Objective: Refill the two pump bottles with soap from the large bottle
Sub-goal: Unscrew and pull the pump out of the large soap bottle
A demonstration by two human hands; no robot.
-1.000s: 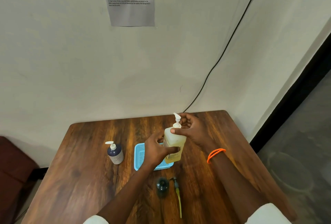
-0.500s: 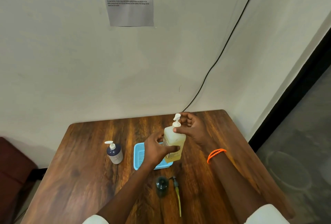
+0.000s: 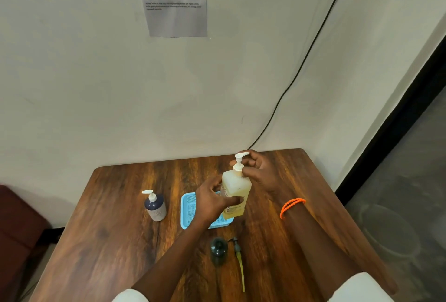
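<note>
While the left hand (image 3: 212, 201) wraps its fingers and thumb around the body of the large bottle (image 3: 235, 194) of yellow soap, the right hand (image 3: 259, 172) pinches the white collar at the base of that bottle's pump (image 3: 240, 160). The bottle stands nearly upright, tilted a little, with its base over the near right corner of a blue tray (image 3: 188, 212); whether it touches the tray cannot be told. The tray lies on the wooden tabletop (image 3: 120, 229), partly hidden under the left hand and wrist. Well to the left of the left hand stands a small bottle (image 3: 155, 206) with a dark top part, a pale lower part and a white pump fitted. Nearer the person, below the left hand and between the two forearms, a dark bottle (image 3: 218, 251) stands with its mouth uncovered. Just to its right a loose pump head (image 3: 239, 258) lies flat, its yellowish tube pointing toward the person. An orange band (image 3: 292, 206) circles the right wrist.
</note>
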